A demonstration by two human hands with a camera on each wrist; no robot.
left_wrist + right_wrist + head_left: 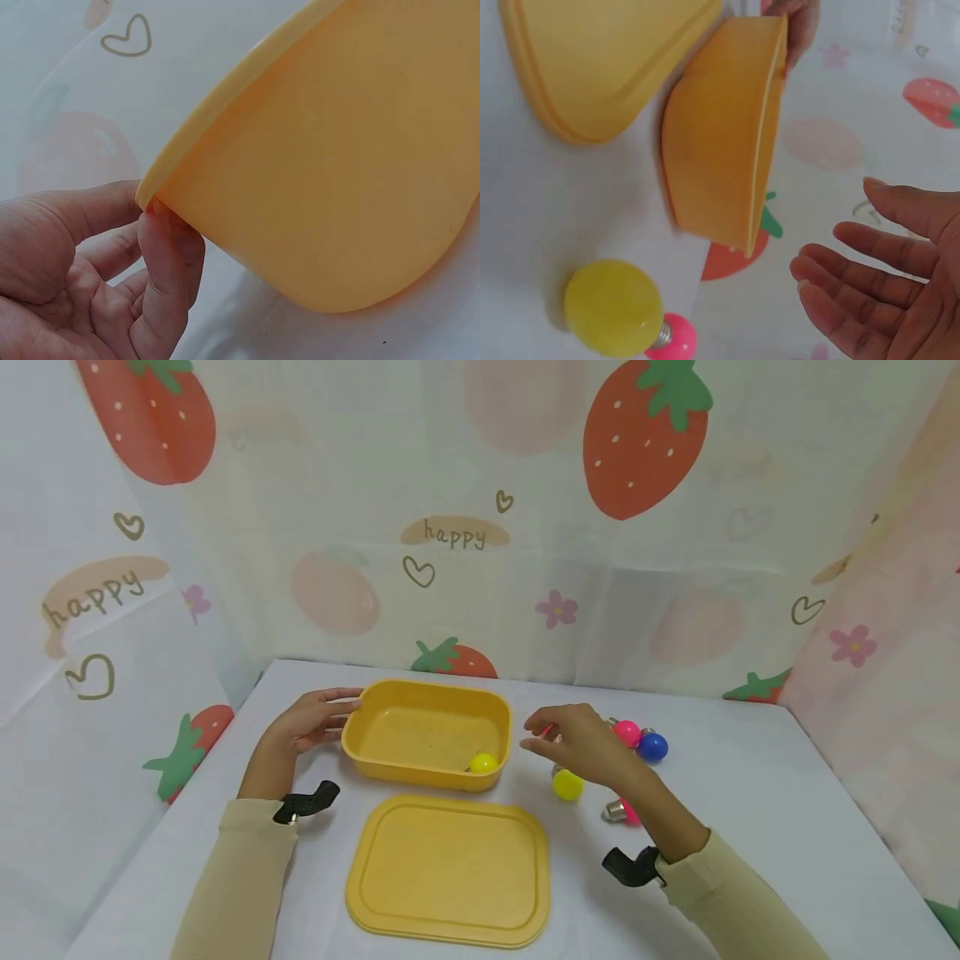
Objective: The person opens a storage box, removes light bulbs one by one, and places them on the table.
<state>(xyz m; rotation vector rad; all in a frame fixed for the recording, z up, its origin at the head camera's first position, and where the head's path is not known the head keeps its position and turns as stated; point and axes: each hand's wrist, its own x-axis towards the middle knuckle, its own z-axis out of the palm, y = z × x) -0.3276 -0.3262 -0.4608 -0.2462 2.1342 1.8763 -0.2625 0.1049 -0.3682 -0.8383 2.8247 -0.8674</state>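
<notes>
My left hand (318, 718) pinches the rim of a yellow plastic box (420, 774) at its left end; the left wrist view shows thumb and fingertips (161, 247) right at the rim. Inside the box, near its front right corner, lies a yellow light bulb (483, 763). To the right of the box, my right hand (581, 743) hovers with its fingers loosely spread, and the right wrist view shows nothing in it. Below that hand on the table is another yellow bulb (567, 785). A pink bulb with a metal screw base (615, 812) is partly hidden by my right forearm.
A yellow lid (450, 868) lies flat in front of the box. Beyond my right hand, a pink bulb (627, 732) and a blue bulb (653, 747) lie close together. White cloth covers the table (750, 827), and a strawberry-print curtain (555, 552) hangs behind it.
</notes>
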